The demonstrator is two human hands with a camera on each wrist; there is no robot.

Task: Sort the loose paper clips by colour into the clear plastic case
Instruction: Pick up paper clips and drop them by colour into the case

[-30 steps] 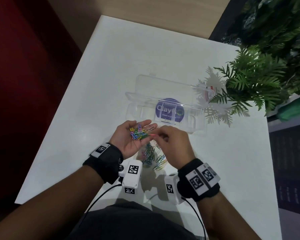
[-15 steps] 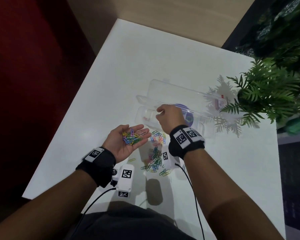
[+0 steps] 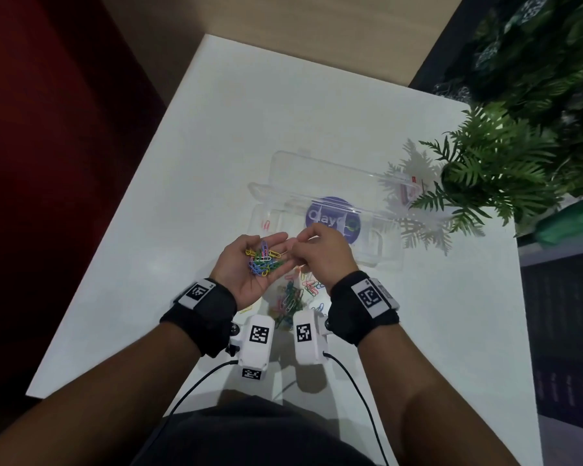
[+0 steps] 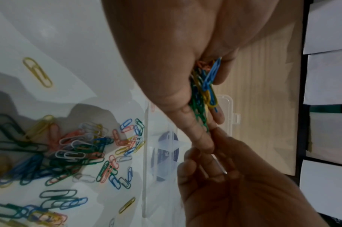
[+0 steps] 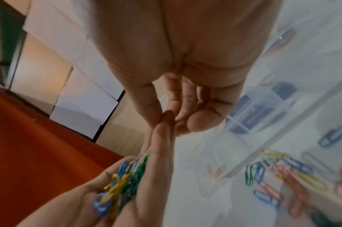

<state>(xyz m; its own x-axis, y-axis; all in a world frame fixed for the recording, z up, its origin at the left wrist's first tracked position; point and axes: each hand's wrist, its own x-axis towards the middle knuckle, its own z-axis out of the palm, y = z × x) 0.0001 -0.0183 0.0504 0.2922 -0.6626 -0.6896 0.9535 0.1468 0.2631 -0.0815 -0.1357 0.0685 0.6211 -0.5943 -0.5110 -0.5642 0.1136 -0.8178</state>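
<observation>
multicoloured paper clips (image 3: 262, 260) lie in the cupped, palm-up left hand (image 3: 249, 267); right hand (image 3: 320, 255) pinches a white clip (image 4: 218, 165) at its fingertips.

The case (image 3: 327, 210) lies open on the table (image 3: 216, 146), lid behind the tray, with a plant (image 3: 492, 173) at its right end. The left hand (image 3: 249, 264) and right hand (image 3: 320, 253) meet just before the case, clips (image 3: 261, 258) in the left palm. A clip pile (image 3: 292, 304) lies on the table beneath them.
</observation>
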